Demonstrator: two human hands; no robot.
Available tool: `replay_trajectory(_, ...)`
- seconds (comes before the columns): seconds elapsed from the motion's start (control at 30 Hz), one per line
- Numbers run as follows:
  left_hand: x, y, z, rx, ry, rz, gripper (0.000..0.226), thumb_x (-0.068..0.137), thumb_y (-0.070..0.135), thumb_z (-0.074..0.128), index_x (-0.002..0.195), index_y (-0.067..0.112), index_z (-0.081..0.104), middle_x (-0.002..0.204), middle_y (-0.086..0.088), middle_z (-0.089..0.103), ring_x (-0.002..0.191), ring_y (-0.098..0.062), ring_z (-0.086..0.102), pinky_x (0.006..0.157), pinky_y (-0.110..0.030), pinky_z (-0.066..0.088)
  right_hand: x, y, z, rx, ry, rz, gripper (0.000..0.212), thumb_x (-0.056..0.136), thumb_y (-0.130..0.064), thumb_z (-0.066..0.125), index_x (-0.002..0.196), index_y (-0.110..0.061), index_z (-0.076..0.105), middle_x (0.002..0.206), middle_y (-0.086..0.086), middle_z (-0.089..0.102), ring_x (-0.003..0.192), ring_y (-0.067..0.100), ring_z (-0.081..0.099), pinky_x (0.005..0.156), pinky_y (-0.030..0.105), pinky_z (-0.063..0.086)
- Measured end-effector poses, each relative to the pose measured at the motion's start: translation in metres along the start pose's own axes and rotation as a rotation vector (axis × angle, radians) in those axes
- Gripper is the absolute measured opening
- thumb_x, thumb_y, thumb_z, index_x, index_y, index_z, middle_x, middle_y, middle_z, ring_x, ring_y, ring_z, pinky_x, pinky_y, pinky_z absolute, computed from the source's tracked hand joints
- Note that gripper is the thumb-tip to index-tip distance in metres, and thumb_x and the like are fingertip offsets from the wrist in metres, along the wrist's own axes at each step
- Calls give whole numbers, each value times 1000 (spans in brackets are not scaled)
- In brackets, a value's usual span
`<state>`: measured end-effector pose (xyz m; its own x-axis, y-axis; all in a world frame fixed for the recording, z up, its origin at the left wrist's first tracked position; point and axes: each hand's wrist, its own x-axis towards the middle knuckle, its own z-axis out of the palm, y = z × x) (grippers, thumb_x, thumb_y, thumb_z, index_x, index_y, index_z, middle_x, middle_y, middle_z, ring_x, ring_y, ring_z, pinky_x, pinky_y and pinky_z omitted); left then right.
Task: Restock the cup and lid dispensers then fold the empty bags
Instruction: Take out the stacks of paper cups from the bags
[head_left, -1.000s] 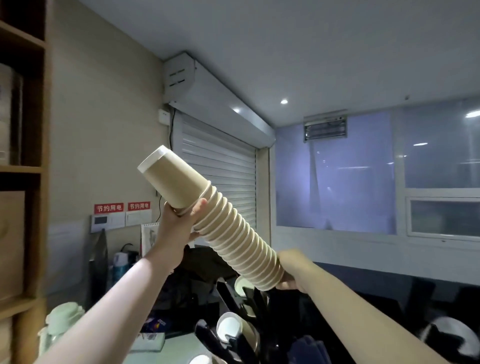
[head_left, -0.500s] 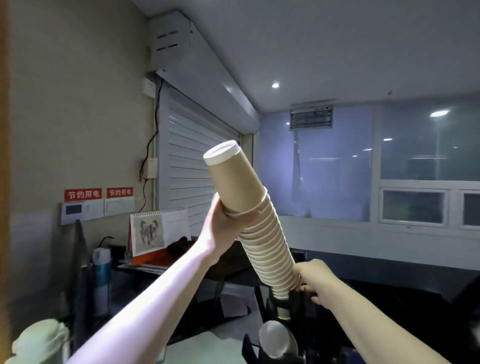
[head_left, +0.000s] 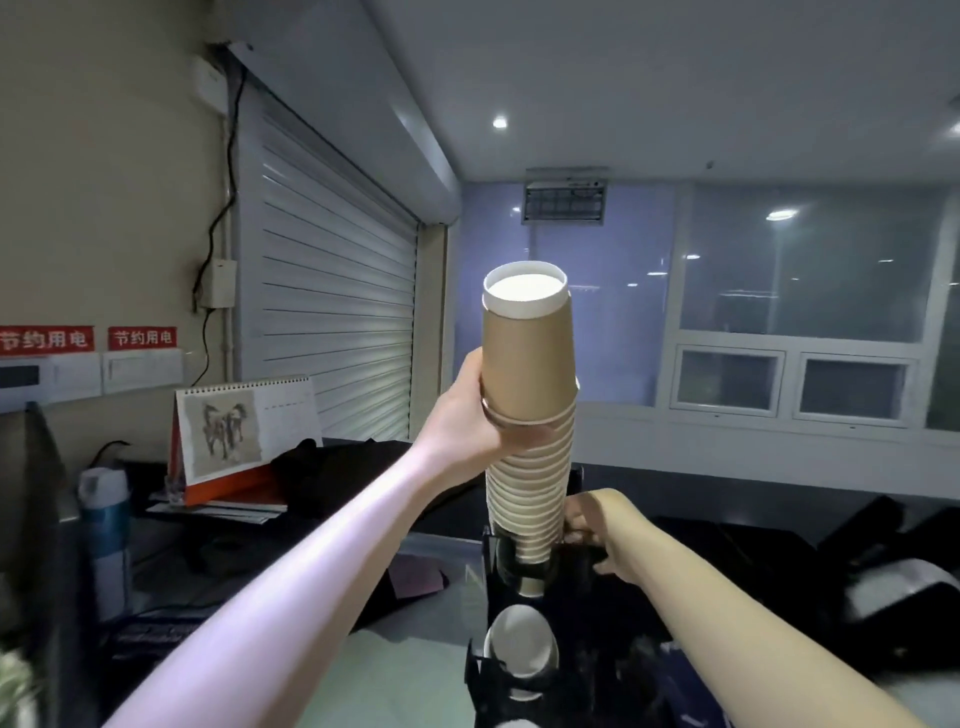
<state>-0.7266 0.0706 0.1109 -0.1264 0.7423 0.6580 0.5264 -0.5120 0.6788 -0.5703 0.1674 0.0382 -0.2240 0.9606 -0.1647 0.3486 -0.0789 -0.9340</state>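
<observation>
The upper part of the cup stack (head_left: 527, 415) is gripped by the left hand (head_left: 470, 415), whose fingers are curled round the brown sleeves just under the topmost cup. The foot of the stack is pinched by the right hand (head_left: 589, 525), right at the mouth of the black dispenser (head_left: 561, 582), so both hands are closed on the cups. The lowest cups are seen already entered in the dispenser's top ring, and a second column of white-rimmed cups (head_left: 519, 647) sits in the slot below it. The stack is stood nearly upright, its long axis running vertically, bases up and open mouths down. To seat it well, the axis should be kept in line with the ring, the foot steadied and guided by the right hand while the stack is let down slowly by the left; a skewed push would probably jam the rims. To the left of the dispenser a desk calendar (head_left: 244, 431) is seen
</observation>
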Motion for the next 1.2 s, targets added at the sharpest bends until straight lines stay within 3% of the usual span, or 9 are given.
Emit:
replay_trajectory(0.13,-8,-19,17,41,-109,-47,85,52,54,84,121,54,35,108,32,61,98,11,59,79,-21,47,-4,-2,1,-67,20,14,22,86,-3,47,64,-9,46,71,9,49,58,20,41,52,28,33)
replay_trajectory(0.37,-28,-47,40,-60,-113,-64,91,47,63,85,124,49,38,114,24,63,102,4,62,82,-26,50,-33,12,-7,55,18,-189,17,80,-6,50,78,-14,64,78,8,59,68,22,48,58,28,38)
replay_trajectory(0.5,-37,-52,48,-120,-80,-39,94,52,52,89,131,38,39,119,16,63,108,-3,61,86,-32,51,-54,16,1,178,-85,-603,45,87,-5,60,127,-26,55,112,-4,68,99,12,63,74,17,51)
replay_trajectory(0.57,-43,-47,49,-116,-58,-28,95,53,58,86,132,41,36,121,21,60,110,2,59,87,-28,50,-61,20,5,114,-75,-692,65,80,-21,67,137,-40,42,123,-18,61,112,-1,57,89,22,49)
replay_trajectory(0.73,-72,-28,45,80,14,102,88,71,49,76,140,41,22,140,31,40,131,7,37,97,-10,36,-74,32,-4,-72,38,-679,71,82,-34,64,133,-63,24,100,-58,42,93,-28,44,78,11,36)
replay_trajectory(0.83,-110,-26,51,379,39,171,95,80,33,68,152,24,7,156,20,10,142,7,7,112,-12,13,-87,45,-15,-162,67,-673,75,83,-31,61,142,-53,20,102,-52,37,96,-17,44,76,4,35)
replay_trajectory(0.97,-153,-10,78,669,-106,308,83,79,24,70,149,14,26,153,-9,29,138,-25,28,114,-40,27,-121,79,-48,-469,59,-739,69,89,-27,57,149,-35,24,150,-18,32,134,0,31,104,6,24)
replay_trajectory(1.03,-164,3,102,737,-216,322,83,81,29,70,150,16,26,153,-10,30,139,-31,29,111,-49,31,-140,105,-74,-603,68,-723,68,91,-30,56,151,-31,23,157,-8,24,142,14,27,113,23,22)
replay_trajectory(1.2,-180,52,200,754,-425,365,83,85,47,60,151,31,12,160,2,12,148,-21,7,116,-45,11,-197,174,-181,-830,168,-709,61,94,-36,52,149,-25,30,158,-7,20,146,9,7,112,21,8)
